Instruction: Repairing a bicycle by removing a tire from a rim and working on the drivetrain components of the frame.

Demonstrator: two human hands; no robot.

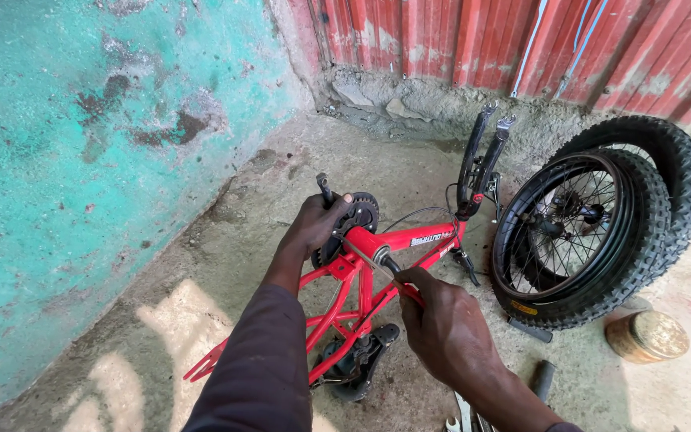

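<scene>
A small red bicycle frame (414, 238) lies upside down on the concrete floor, without wheels, its black fork (478, 157) pointing up. My left hand (314, 223) grips the black crank and chainring (360, 214) at the bottom bracket. My right hand (446, 326) is closed around the red handle of a tool (377, 263) whose metal shaft reaches to the bottom bracket. The black saddle (357, 362) rests on the floor under the frame.
Two black bicycle wheels (601, 220) with knobby tyres lean together at the right. A round tin (647, 336) sits on the floor beside them. Wrenches (463, 414) lie near my right wrist. A turquoise wall (81, 160) stands left, red corrugated sheet (521, 40) behind.
</scene>
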